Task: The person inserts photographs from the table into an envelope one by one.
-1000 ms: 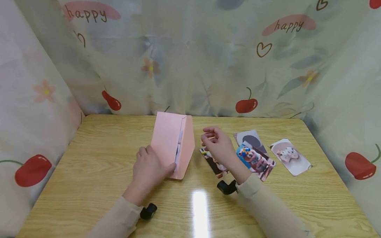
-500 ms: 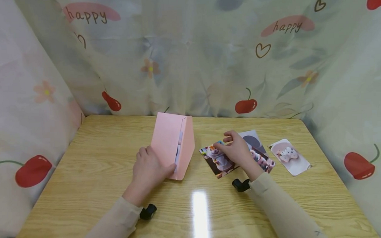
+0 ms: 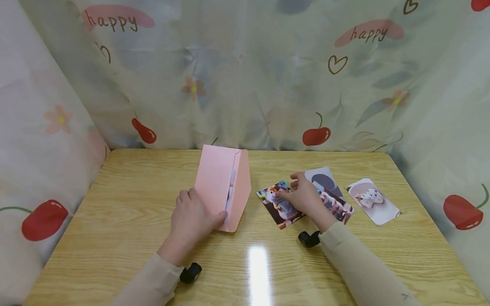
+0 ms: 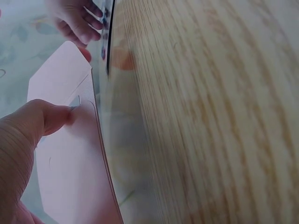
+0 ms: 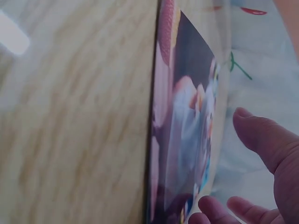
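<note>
Grip, left hand [image 3: 192, 215]: clamped on pink envelope [image 3: 215, 172]. Thumb [image 4: 53, 119] presses the face right by the mouth, other fingers at the left edge, tips mostly hidden. Envelope sits left of centre on wood-grain table [image 3: 121, 198], slightly tilted, flap [image 3: 242, 189] folded out toward the right hand; pale contents [image 3: 232, 177] show in the mouth. Can't tell if its underside is flat on the table.

Right hand [image 3: 305, 196]: thumb and fingers well apart, loosely bent, nothing pinched. It's over the right end of hamster photo card [image 3: 277, 206], thumb off the card's face in right wrist view. Fingertip contact: can't tell.

Hamster card lies flat, between envelope and the other photos, near the flap but not touching it. Pink-figure photo card [image 3: 339, 207] is partly under the right hand and wrist, overlapping dark-oval card [image 3: 323, 179] behind it. White-figures photo card [image 3: 372, 201] lies alone at far right, just beside that pair.
</note>
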`<state>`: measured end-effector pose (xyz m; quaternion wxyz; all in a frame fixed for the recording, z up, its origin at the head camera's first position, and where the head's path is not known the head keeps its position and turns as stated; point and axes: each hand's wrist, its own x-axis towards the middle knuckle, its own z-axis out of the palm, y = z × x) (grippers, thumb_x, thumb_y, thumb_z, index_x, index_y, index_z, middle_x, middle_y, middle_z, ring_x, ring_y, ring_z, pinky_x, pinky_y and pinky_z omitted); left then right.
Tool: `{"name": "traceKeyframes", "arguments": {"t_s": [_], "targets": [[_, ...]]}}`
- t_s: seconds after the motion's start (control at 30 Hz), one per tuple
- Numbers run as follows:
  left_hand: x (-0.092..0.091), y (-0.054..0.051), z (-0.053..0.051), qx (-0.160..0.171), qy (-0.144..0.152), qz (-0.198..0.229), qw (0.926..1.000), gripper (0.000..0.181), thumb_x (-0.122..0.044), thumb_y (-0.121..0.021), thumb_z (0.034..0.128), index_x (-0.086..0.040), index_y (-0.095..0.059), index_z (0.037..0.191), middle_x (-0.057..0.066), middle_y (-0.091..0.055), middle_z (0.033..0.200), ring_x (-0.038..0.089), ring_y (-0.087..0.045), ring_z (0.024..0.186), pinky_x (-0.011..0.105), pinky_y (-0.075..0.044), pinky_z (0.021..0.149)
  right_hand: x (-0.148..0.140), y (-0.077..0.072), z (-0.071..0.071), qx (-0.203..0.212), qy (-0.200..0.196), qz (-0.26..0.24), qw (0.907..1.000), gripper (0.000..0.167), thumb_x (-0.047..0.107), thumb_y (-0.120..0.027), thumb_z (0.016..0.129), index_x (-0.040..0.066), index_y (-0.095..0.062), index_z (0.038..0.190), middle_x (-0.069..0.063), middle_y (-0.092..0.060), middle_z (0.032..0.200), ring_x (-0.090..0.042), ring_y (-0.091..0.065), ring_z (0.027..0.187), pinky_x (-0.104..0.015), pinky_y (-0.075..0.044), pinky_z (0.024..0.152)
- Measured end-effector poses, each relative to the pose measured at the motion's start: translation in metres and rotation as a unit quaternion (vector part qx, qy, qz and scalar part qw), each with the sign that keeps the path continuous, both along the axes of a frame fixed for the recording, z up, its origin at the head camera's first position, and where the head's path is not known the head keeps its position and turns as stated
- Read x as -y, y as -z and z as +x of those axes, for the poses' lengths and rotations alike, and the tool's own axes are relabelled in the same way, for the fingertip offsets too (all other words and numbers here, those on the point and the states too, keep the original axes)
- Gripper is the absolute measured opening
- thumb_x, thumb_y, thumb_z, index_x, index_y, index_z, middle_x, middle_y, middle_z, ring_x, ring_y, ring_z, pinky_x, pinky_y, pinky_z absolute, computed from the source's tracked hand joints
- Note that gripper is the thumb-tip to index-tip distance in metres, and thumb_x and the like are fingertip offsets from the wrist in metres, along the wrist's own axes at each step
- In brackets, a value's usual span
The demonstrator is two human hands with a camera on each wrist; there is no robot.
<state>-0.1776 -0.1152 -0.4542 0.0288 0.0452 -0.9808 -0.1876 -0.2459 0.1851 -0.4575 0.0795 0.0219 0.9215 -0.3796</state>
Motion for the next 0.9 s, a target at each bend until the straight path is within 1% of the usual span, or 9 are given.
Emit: {"name": "traceKeyframes", "arguments": {"t_s": [0.13,0.33,0.4,0.53,0.6,0.7,0.8,0.9], "targets": [[0.0,0.001,0.0,-0.002,0.001,0.001,1.0,0.1,-0.066,-0.07,0.0659,0.012,-0.04,0.12,0.022,-0.042,0.105,0.031,-0.043,0.091,0.043,-0.048,0.069,0.002,0.003,-0.001,0.001,-0.007,0.014,0.9999,0.085,0.041,-0.079,0.079,0.005,-0.035,0.143,-0.019,-0.053,0.128,-0.035,-0.053,0.113,-0.05,-0.043,0.091],[0.0,0.0,0.0,0.001,0.0,0.003,1.0,0.098,-0.066,-0.07,0.0659,0.012,-0.041,0.119,0.021,-0.042,0.105,0.031,-0.043,0.091,0.043,-0.048,0.069,0.006,0.005,-0.001,-0.016,-0.02,0.059,0.9979,0.085,0.037,-0.081,0.077,0.002,-0.038,0.14,-0.02,-0.056,0.124,-0.036,-0.053,0.112,-0.05,-0.041,0.093],[0.0,0.0,0.0,0.003,0.0,0.004,1.0,0.098,-0.066,-0.07,0.0662,0.012,-0.041,0.12,0.021,-0.042,0.105,0.031,-0.043,0.091,0.042,-0.048,0.069,0.007,0.006,0.0,-0.016,-0.023,0.08,0.9964,0.086,0.038,-0.081,0.077,0.001,-0.038,0.14,-0.021,-0.055,0.124,-0.037,-0.051,0.113,-0.05,-0.04,0.093],[0.001,-0.001,0.001,0.01,0.0,0.006,0.9999,0.098,-0.065,-0.07,0.0669,0.011,-0.04,0.12,0.021,-0.042,0.106,0.031,-0.042,0.092,0.042,-0.048,0.07,0.008,0.003,-0.001,0.0,-0.031,0.124,0.9918,0.091,0.043,-0.081,0.075,-0.001,-0.037,0.141,-0.025,-0.05,0.128,-0.04,-0.048,0.116,-0.052,-0.039,0.094],[0.001,-0.001,0.001,0.011,0.0,0.007,0.9999,0.098,-0.066,-0.07,0.067,0.011,-0.04,0.12,0.021,-0.042,0.106,0.031,-0.042,0.092,0.042,-0.048,0.07,0.009,0.001,-0.001,0.011,-0.034,0.137,0.9899,0.092,0.044,-0.082,0.074,-0.002,-0.037,0.14,-0.027,-0.049,0.13,-0.04,-0.048,0.116,-0.051,-0.039,0.094],[0.001,-0.001,0.002,0.008,0.0,0.009,0.9999,0.097,-0.066,-0.07,0.0668,0.011,-0.041,0.119,0.021,-0.042,0.105,0.031,-0.042,0.091,0.042,-0.048,0.069,0.01,0.0,-0.001,0.024,-0.037,0.132,0.9902,0.092,0.043,-0.082,0.073,-0.002,-0.037,0.139,-0.026,-0.051,0.126,-0.037,-0.051,0.11,-0.049,-0.042,0.089],[0.001,0.0,0.002,0.007,0.0,0.011,0.9999,0.098,-0.066,-0.07,0.0664,0.011,-0.041,0.119,0.021,-0.042,0.105,0.031,-0.042,0.091,0.042,-0.048,0.069,0.012,0.002,-0.001,0.024,-0.042,0.118,0.9919,0.09,0.041,-0.083,0.073,-0.002,-0.038,0.138,-0.026,-0.052,0.124,-0.035,-0.052,0.106,-0.048,-0.043,0.087],[0.002,0.001,0.002,0.006,-0.001,0.012,0.9999,0.098,-0.066,-0.071,0.0661,0.011,-0.041,0.119,0.021,-0.042,0.105,0.031,-0.043,0.091,0.042,-0.048,0.07,0.013,0.004,0.0,0.021,-0.046,0.102,0.9935,0.082,0.041,-0.083,0.074,-0.001,-0.043,0.132,-0.024,-0.053,0.119,-0.033,-0.053,0.1,-0.045,-0.044,0.083]]}}
